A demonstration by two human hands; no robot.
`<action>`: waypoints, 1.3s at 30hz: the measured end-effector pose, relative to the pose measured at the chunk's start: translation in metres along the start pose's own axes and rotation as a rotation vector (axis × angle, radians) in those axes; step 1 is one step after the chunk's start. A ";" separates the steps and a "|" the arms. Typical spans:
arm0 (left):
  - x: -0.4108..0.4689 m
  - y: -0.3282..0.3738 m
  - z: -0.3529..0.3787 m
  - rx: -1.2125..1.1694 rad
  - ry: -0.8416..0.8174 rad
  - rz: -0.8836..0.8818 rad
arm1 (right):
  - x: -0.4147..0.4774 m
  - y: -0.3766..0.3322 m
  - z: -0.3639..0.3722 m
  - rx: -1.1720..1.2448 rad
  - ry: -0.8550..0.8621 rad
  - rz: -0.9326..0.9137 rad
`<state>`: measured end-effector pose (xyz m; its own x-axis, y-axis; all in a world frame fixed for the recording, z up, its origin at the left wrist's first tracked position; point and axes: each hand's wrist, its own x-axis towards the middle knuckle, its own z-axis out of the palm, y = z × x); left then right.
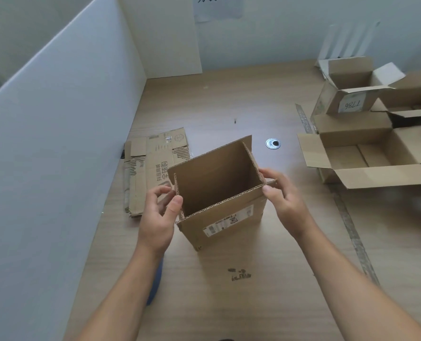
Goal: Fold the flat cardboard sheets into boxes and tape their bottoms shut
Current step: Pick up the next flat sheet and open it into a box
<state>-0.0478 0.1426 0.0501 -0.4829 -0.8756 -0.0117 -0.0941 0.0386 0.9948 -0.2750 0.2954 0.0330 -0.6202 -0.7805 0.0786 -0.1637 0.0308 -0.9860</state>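
A small brown cardboard box [219,190] stands opened into a square tube on the wooden table, its upper flaps upright and a white label on its near side. My left hand [159,217] pinches the box's left flap edge between thumb and fingers. My right hand [282,195] pinches the right corner of the near flap. A stack of flat cardboard sheets [150,166] lies behind and to the left of the box, against the white partition.
A white partition wall [56,143] runs along the left. Several assembled open boxes [372,148] crowd the right side. A round metal grommet [273,143] sits in the table [229,303] behind the box. Strips of tape [352,230] lie along the right. A blue object [155,284] shows under my left forearm.
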 end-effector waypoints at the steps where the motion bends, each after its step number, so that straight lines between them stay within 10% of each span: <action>1: 0.002 -0.002 0.000 0.031 0.004 0.005 | -0.002 -0.001 0.000 -0.020 0.000 -0.019; 12: -0.008 -0.009 -0.010 0.102 -0.297 -0.129 | -0.009 0.007 -0.003 -0.025 0.051 0.099; 18: -0.006 -0.018 -0.009 0.293 -0.084 0.005 | -0.010 0.006 0.006 -0.205 0.145 0.129; 24: 0.003 -0.010 -0.011 0.413 -0.157 -0.019 | 0.004 -0.004 -0.011 -0.317 -0.116 0.231; 32: 0.015 -0.006 -0.008 0.587 -0.185 0.007 | 0.005 0.005 -0.006 -0.399 0.011 0.072; 39: 0.000 -0.024 -0.002 0.420 -0.198 -0.036 | -0.001 -0.014 0.005 -0.765 -0.293 -0.129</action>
<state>-0.0442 0.1406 0.0267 -0.6259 -0.7728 -0.1054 -0.4387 0.2371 0.8668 -0.2687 0.2925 0.0463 -0.3531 -0.9348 0.0387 -0.7623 0.2634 -0.5913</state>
